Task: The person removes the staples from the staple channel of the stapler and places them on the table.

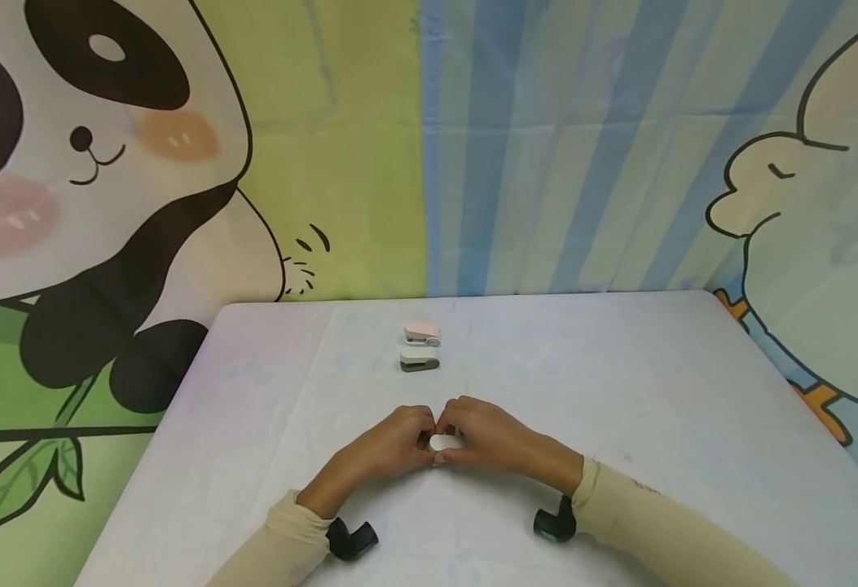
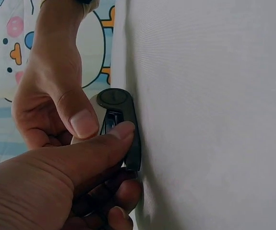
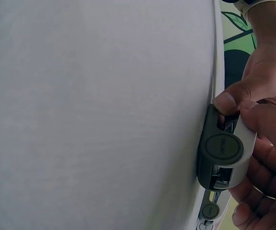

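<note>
A small stapler (image 1: pixel 446 442) with a white top and a dark grey-green base is held between both hands, low over the table. My left hand (image 1: pixel 402 440) grips one end, its thumb (image 2: pixel 122 130) on the dark base. From the other side, my right hand (image 1: pixel 493 438) holds the white top, thumb (image 3: pixel 253 115) beside the slot where metal shows. A round disc (image 3: pixel 224 146) marks the stapler's side in the right wrist view. Fingers cover much of the body in the head view.
Further back on the white-covered table (image 1: pixel 583 367) lie a pink and white stapler (image 1: pixel 422 333) and, just in front of it, a white and grey stapler (image 1: pixel 419 359). A printed cartoon cloth (image 1: pixel 355 163) stands behind the table.
</note>
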`<state>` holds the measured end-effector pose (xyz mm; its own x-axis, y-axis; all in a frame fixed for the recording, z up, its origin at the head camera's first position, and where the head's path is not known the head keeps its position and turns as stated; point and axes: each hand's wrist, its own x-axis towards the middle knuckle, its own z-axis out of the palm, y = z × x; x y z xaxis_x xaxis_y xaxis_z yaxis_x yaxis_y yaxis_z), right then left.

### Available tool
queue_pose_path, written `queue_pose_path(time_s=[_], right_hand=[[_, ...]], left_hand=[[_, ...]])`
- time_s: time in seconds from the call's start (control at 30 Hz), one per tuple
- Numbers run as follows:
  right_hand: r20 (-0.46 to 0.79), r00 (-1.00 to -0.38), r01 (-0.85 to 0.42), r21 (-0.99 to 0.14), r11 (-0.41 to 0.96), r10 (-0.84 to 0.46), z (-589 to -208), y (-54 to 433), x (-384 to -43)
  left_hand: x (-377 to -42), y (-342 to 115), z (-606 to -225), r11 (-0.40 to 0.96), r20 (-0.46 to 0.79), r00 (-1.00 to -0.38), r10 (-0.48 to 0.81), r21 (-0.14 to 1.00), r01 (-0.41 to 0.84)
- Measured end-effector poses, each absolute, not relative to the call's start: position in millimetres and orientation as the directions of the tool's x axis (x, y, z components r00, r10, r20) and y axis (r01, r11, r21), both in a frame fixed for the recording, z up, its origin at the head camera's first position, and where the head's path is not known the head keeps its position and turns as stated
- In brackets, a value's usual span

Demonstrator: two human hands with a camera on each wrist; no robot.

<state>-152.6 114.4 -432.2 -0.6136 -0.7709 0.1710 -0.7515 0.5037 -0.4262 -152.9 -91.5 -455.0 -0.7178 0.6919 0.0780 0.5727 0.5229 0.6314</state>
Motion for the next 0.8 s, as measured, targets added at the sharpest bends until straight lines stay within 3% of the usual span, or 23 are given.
queue_pose_path(time_s=[0.17, 0.43, 0.8], right_hand=[[0.223, -0.612, -0.758, -0.437, 0.483, -0.759, -425, 120, -150], [0.189, -0.597, -0.767, -0.420, 0.485, -0.780, -415, 126, -150], [0.026, -0.632, -0.675, -0.510, 0.533, -0.775, -392, 144, -153]], left_hand=[[-153, -90, -451, 0.497, 0.097, -0.707, 0.700, 0.644, 0.581], [-154, -89, -449, 0.493, 0.087, -0.703, 0.706, 0.652, 0.576], [-153, -89, -449, 0.500, 0.070, -0.711, 0.699, 0.664, 0.557]])
